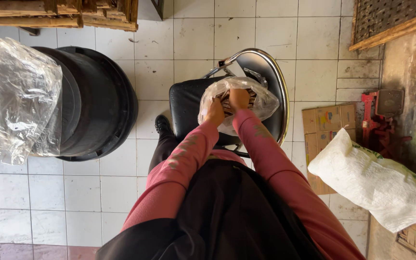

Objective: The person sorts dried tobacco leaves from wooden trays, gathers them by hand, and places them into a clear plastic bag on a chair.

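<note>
Nearest to me, at the bottom of the frame, my dark apron and pink sleeves run up toward the middle, where both hands work at a clear plastic bag (261, 102) resting on the black seat of a chair (185, 107) with a chrome rim. My left hand (214, 112) has its grip clamped on the bag's near edge, fingers curled over the film. My right hand (239, 98) is pushed into the bag's mouth, its grip closed on the brown-and-white striped pieces (228, 98) inside, though the film hides just how the fingers sit. I judge this to be the filling or settling stage: one hand keeps the mouth wide while the other seats the contents. The next move, as I judge it, calls for a firm hold on the rim so the thin film does not fold in, and a clean withdrawal of the right hand without dragging pieces out. Right of the chair, a white woven sack (376, 180) lies over flattened cardboard (324, 121). At left, a black tub (103, 103) carries a crumpled clear plastic sheet (16, 98). Farthest up, wooden slats (58, 13) sit at the upper left.
</note>
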